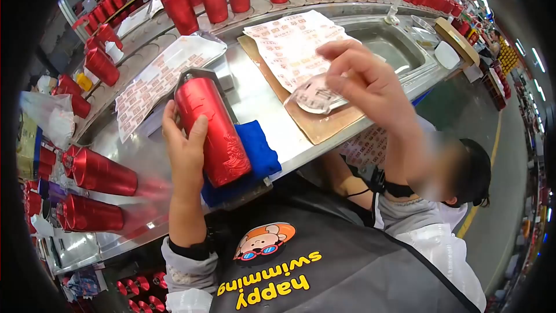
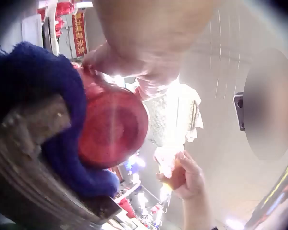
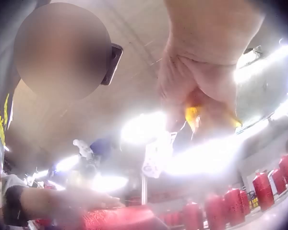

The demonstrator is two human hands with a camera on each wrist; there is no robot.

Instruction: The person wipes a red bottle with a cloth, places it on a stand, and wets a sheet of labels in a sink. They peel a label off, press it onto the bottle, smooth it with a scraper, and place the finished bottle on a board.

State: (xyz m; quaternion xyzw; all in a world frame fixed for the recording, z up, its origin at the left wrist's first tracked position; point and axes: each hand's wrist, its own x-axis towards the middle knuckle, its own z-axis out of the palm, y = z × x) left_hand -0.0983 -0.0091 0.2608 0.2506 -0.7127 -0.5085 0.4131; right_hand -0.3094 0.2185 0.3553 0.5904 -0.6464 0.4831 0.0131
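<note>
A red metal bottle (image 1: 209, 130) with a raised pattern near its base lies tilted on a folded blue cloth (image 1: 255, 149). Its far end sits against a dark angular bracket (image 1: 196, 73). My left hand (image 1: 186, 142) holds the bottle from the side, thumb on top. From the left wrist, the round bottle base (image 2: 116, 127) faces the camera, beside the blue cloth (image 2: 73, 153). Up to the right, my right hand (image 1: 370, 81) pinches a thin clear film (image 1: 313, 94) with small dark print, above a brown board (image 1: 324, 130).
Printed paper sheets (image 1: 292, 37) cover part of the board, and more paper (image 1: 162, 69) lies left of the bracket. A sink (image 1: 385, 46) with a white faucet (image 1: 395, 0) is at the right. Several red bottles (image 1: 104, 171) lie at left; others stand along the conveyor behind. Another person (image 1: 472, 168) is close at right.
</note>
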